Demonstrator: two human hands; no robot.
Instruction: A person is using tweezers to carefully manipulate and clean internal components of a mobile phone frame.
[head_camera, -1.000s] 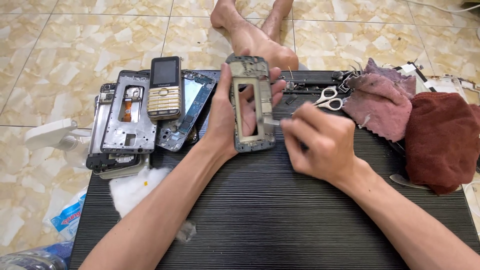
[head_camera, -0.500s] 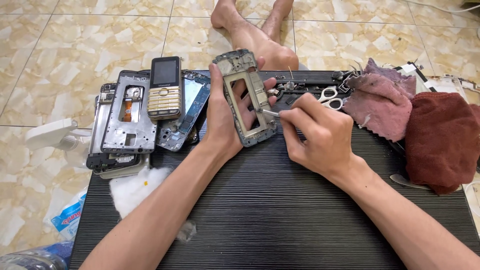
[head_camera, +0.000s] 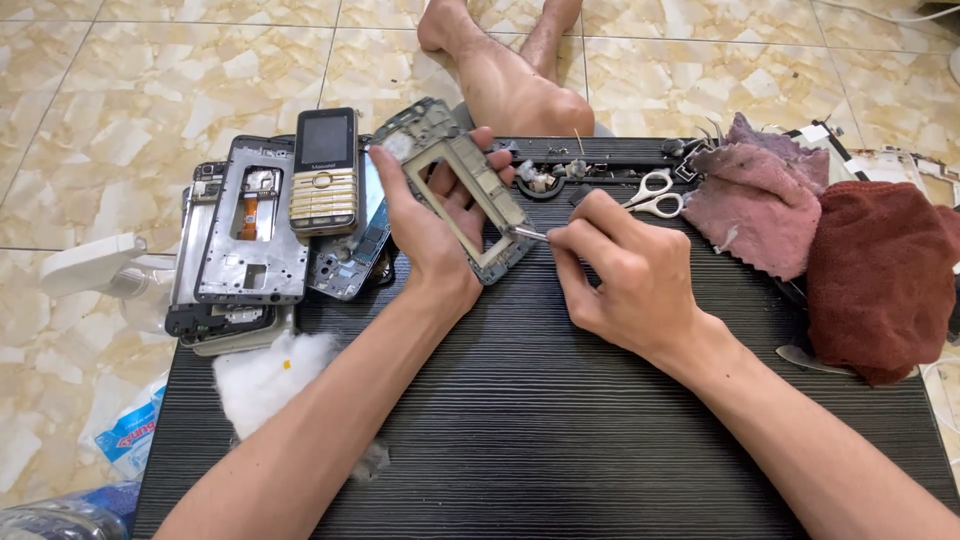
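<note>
The left hand grips a grey phone frame, an empty rectangular shell with an open window, holding it tilted above the far part of the black ribbed table; the thumb lies along the frame's left side and the fingers show through its window. The right hand is clenched around a thin metal tool, whose tip touches the frame's right edge near its lower corner.

Just left of the left hand, at the table's far left corner, lies a stack of dismantled phone parts: a silver phone chassis on top of darker pieces, and a gold keypad phone with a dark screen resting across them. Below the stack, by the left edge, sits a tuft of white cotton.

Along the far edge, beyond the right hand, lie white-handled scissors and some small parts too small to tell. At the far right corner a pink rag lies beside a dark red cloth. The person's bare feet rest on the tiled floor beyond the table.
</note>
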